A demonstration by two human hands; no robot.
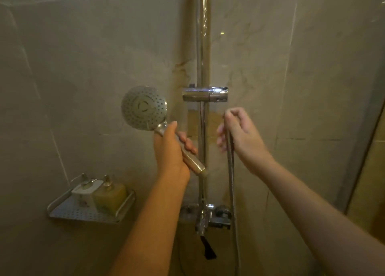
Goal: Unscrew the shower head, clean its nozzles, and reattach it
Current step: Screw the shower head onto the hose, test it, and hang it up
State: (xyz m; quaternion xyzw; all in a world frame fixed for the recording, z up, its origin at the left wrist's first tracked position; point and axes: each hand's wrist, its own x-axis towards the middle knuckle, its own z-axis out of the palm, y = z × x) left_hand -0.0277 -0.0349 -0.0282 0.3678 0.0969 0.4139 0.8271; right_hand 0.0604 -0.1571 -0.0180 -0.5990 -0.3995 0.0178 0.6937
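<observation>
My left hand (171, 148) grips the chrome handle of the round shower head (143, 107), whose nozzle face is turned toward me, left of the vertical rail (203, 46). The handle's lower end (201, 168) shows bare, with no hose on it. My right hand (239, 134) holds the top of the metal hose (231, 182), which hangs straight down on the right of the rail. Above both hands, the chrome holder bracket (205, 94) on the rail stands empty.
A perforated metal shelf (68, 213) at the lower left carries a white dispenser (85, 191) and a yellow one (112, 196). The mixer valve (208, 215) sits at the rail's foot with a dark spout below. A glass panel edge (366, 150) runs along the right.
</observation>
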